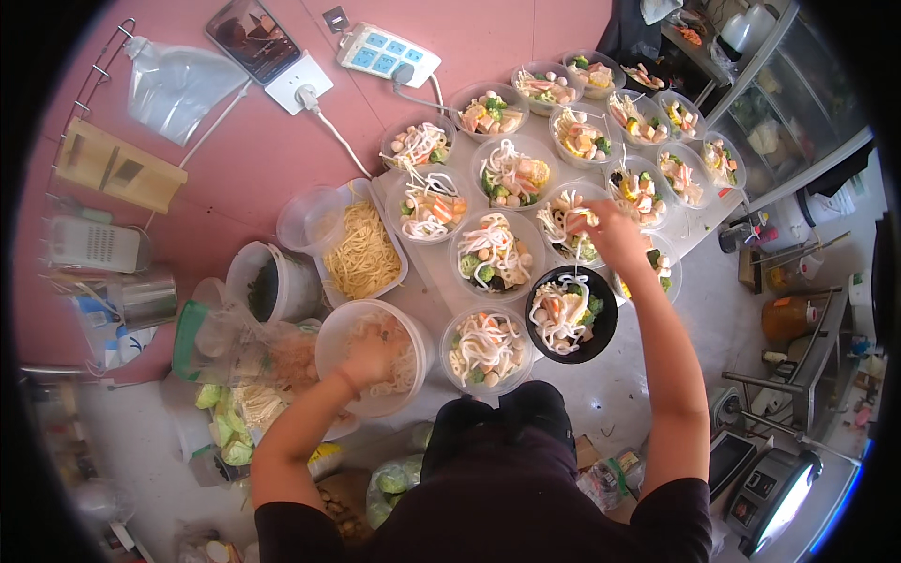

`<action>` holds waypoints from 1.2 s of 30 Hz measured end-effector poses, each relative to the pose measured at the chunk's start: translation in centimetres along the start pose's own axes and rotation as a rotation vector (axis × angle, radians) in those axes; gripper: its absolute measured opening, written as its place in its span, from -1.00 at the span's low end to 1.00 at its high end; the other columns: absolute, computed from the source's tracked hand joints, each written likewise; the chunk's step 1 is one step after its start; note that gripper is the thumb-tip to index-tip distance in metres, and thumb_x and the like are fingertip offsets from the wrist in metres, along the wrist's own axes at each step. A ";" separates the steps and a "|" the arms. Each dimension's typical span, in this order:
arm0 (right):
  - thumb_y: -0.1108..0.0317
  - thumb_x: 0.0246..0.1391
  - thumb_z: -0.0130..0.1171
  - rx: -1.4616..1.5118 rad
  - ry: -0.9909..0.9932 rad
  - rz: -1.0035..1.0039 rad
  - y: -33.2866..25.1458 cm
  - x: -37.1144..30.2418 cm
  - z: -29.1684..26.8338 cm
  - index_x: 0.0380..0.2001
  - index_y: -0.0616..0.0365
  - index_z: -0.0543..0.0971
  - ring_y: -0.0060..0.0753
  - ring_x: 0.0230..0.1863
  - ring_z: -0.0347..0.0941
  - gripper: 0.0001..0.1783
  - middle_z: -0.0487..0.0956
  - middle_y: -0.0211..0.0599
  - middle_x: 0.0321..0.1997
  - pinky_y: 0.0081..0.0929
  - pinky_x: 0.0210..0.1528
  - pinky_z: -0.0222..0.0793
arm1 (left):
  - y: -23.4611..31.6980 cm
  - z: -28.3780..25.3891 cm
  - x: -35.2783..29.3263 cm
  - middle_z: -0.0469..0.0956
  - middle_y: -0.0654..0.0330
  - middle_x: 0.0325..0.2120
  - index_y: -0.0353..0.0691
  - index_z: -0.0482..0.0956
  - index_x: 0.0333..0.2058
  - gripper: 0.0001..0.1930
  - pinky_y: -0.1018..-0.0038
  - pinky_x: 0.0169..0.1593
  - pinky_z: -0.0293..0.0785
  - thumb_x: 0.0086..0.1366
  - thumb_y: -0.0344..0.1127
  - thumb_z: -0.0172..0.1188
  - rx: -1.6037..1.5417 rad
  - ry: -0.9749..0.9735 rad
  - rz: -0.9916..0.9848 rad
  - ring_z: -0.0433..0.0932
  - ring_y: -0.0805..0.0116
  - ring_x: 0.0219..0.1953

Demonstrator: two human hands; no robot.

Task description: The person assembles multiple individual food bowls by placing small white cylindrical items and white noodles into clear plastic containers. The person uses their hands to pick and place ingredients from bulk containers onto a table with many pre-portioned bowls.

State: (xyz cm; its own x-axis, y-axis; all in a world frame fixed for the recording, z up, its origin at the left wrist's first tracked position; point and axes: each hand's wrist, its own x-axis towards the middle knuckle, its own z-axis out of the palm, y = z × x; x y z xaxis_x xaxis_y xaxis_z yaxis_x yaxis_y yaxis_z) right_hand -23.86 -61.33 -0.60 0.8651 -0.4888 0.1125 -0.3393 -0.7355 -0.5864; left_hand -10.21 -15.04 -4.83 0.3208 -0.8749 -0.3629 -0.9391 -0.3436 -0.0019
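Note:
My left hand [371, 364] reaches into a whitish plastic tub [418, 349] of thick white noodles [399, 375]; its fingers are hidden among them. My right hand [615, 236] is over a clear bowl [561, 246], fingers drawn together above white noodles [560, 214]; what they hold, if anything, cannot be made out. Nearest me, a black bowl [608, 328] and a clear bowl [488, 385] hold white noodles over vegetables and pale balls. Another clear bowl [535, 272] behind them is filled likewise. Several more filled bowls cover the table's far right, some without visible white noodles.
Left of the bowls, a white tray [402, 272] holds yellow noodles [361, 249], next to an overlapping clear bowl [302, 220] and a tub of dark greens [266, 286]. A power strip [388, 53], a phone [253, 39] and cords lie at the back. Metal shelving [817, 357] stands right.

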 end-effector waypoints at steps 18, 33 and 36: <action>0.44 0.23 0.08 0.457 0.191 0.310 3.8 -7.9 -2.6 -0.12 0.29 0.57 -0.65 -0.46 0.46 -0.79 0.64 -0.33 -0.30 -0.68 -0.43 0.34 | -1.0 -16.1 -8.5 0.57 0.04 -0.47 -0.17 0.53 -0.33 -0.92 0.27 -0.35 0.48 0.17 -0.45 0.14 -0.383 0.340 -0.172 0.56 -0.02 -0.43; 0.44 0.25 0.05 0.621 0.206 0.283 2.8 -11.5 -3.3 -0.06 0.27 0.55 -0.67 -0.44 0.45 -0.76 0.63 -0.35 -0.27 -0.70 -0.43 0.31 | 3.4 -32.7 -6.3 0.59 0.18 -0.41 -0.39 0.53 -0.31 -0.82 0.64 -0.32 0.50 0.12 -0.74 0.09 -0.998 0.716 -0.068 0.56 0.52 -0.41; 0.47 0.23 0.06 0.607 0.252 0.317 2.9 -13.1 -4.2 -0.06 0.28 0.55 -0.66 -0.44 0.48 -0.76 0.64 -0.36 -0.28 -0.70 -0.42 0.30 | 3.6 -36.3 -3.0 0.58 0.09 -0.35 -0.38 0.47 -0.25 -0.83 0.61 -0.31 0.56 0.21 -0.72 0.08 -0.801 0.755 0.285 0.59 0.43 -0.38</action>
State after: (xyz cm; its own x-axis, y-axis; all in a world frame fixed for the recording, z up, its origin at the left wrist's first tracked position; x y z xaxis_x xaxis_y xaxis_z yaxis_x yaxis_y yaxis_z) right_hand -37.73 -59.01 -0.42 0.6228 -0.7823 0.0017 -0.2314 -0.1863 -0.9549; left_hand -10.11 -26.09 30.10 0.3547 -0.8450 0.4002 -0.7278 0.0192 0.6856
